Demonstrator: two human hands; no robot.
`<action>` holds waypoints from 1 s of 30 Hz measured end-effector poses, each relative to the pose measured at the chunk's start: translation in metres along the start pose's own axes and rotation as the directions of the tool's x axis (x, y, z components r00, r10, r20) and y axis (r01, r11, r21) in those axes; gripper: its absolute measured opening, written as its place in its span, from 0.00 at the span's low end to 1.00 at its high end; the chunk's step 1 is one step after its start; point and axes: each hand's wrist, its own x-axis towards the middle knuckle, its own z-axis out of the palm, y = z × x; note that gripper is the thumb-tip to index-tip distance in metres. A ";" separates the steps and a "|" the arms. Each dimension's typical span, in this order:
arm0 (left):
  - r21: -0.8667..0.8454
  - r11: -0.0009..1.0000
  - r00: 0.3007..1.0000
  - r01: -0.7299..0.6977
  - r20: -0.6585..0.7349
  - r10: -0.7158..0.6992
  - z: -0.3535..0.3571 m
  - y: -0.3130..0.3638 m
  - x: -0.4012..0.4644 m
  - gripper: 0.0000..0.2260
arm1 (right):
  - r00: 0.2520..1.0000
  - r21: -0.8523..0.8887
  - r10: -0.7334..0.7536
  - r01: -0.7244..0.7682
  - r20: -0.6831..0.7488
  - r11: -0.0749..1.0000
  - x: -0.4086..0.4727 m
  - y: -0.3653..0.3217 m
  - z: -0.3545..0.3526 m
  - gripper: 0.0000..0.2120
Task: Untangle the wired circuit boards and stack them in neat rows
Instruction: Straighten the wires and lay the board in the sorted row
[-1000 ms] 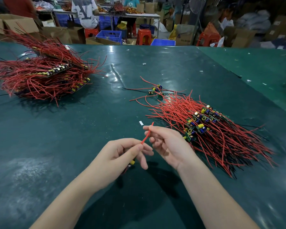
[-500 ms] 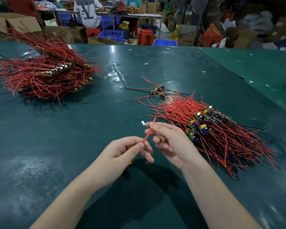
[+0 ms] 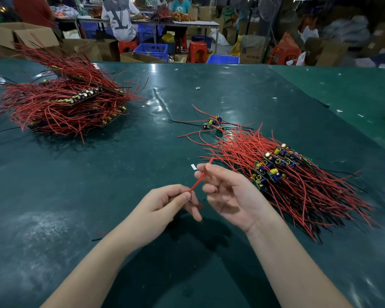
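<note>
A short stretch of red wire runs between my two hands above the green table. My left hand pinches its lower end; the board on that wire is hidden under the palm. My right hand holds the wire's upper end at thumb and forefinger, its other fingers spread. To the right lies a neat stack of wired circuit boards with red wires fanned out. A tangled heap of wired boards sits at the far left. A few loose boards lie between the two piles.
Small white scraps dot the table. A second green table adjoins at the right. Behind the far edge are cardboard boxes, blue crates, red stools and seated people at another table.
Both hands stay at the same spot with the wire. My right hand has turned a little and slid along the wire, so more red wire shows between the hands.
</note>
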 end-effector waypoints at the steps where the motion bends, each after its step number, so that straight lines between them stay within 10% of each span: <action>1: -0.001 1.000 1.000 0.003 0.002 -0.003 0.000 -0.001 0.000 0.11 | 1.000 0.002 -0.005 0.005 -0.006 1.000 0.000 -0.001 0.000 0.07; 9: 0.034 0.999 0.999 0.041 0.015 -0.042 -0.002 -0.005 0.001 0.11 | 0.998 -0.115 0.004 -0.011 -0.061 0.993 0.001 -0.002 -0.003 0.11; 21: 0.049 0.994 0.995 0.098 -0.019 -0.097 0.001 -0.010 -0.002 0.16 | 0.988 0.331 -0.057 0.102 -0.143 0.938 0.004 -0.017 -0.008 0.07; 30: 0.024 0.990 0.990 0.140 0.023 -0.141 0.002 0.001 -0.003 0.07 | 0.943 0.246 -0.143 0.221 -0.301 0.944 0.008 -0.020 -0.021 0.06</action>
